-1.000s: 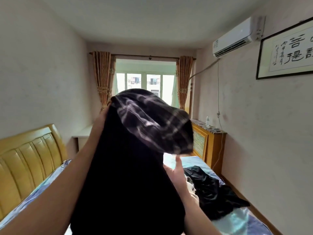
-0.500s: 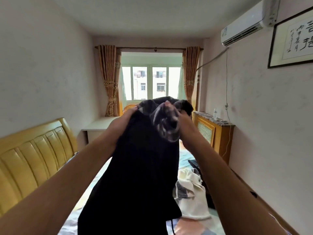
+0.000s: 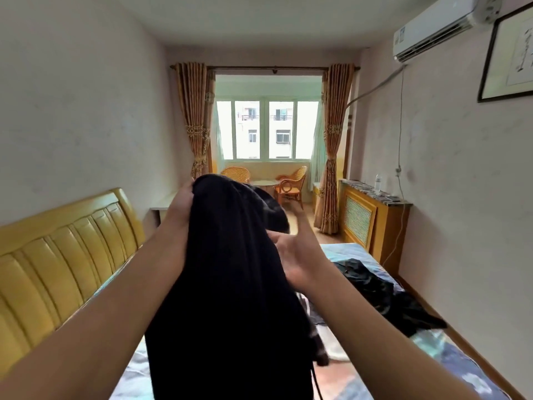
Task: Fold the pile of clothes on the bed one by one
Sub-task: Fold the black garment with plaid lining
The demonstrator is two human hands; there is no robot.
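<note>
A long black garment (image 3: 230, 284) hangs in front of me above the bed (image 3: 427, 353). My left hand (image 3: 180, 209) grips its top left edge. My right hand (image 3: 294, 255) is at the garment's right side, lower down, with fingers spread and blurred; it touches the cloth without a clear grip. Behind the garment on the bed lie another black piece of clothing (image 3: 383, 295) and a bit of white cloth (image 3: 308, 307), mostly hidden.
A yellow padded headboard (image 3: 57, 255) runs along the left. A wooden radiator cover (image 3: 372, 223) stands against the right wall past the bed's far end. Wicker chairs (image 3: 291, 183) and a small table stand by the window.
My right hand has let go of the patterned top end and dropped down to the garment's right side. The patterned part now hangs out of sight behind. The camera view has tilted lower.
</note>
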